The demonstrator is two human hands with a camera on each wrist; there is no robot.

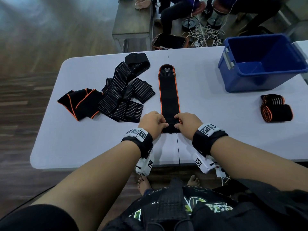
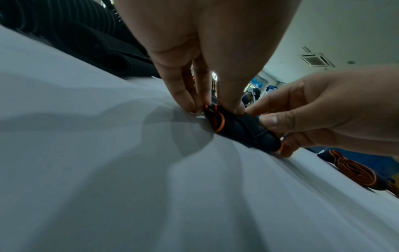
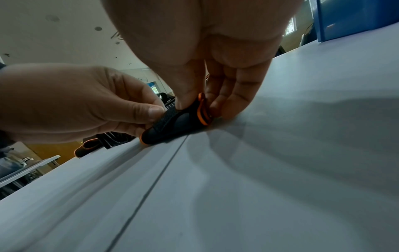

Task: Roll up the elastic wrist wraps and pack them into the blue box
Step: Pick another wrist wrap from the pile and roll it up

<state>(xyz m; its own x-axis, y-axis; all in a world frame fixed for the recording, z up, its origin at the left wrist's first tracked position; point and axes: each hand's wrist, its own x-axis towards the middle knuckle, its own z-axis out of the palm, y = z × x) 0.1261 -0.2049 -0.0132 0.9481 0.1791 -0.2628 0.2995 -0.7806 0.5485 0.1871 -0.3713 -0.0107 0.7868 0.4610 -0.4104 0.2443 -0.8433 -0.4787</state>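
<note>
A long black wrist wrap with orange edges (image 1: 169,95) lies straight along the middle of the table, its thumb-loop end far from me. Its near end is curled into a small tight roll (image 2: 239,127) (image 3: 175,124). My left hand (image 1: 155,123) pinches the roll's left end and my right hand (image 1: 184,122) pinches its right end, thumbs behind and fingers in front. A finished rolled wrap (image 1: 276,110) (image 2: 356,172) lies to the right. The blue box (image 1: 261,64) stands at the far right, nothing visible inside.
A heap of several unrolled black striped and orange-edged wraps (image 1: 113,95) lies left of centre. The grey table (image 1: 83,139) has a seam down its middle. Beyond the far edge are a bench (image 1: 133,19), tangled cables and seated people.
</note>
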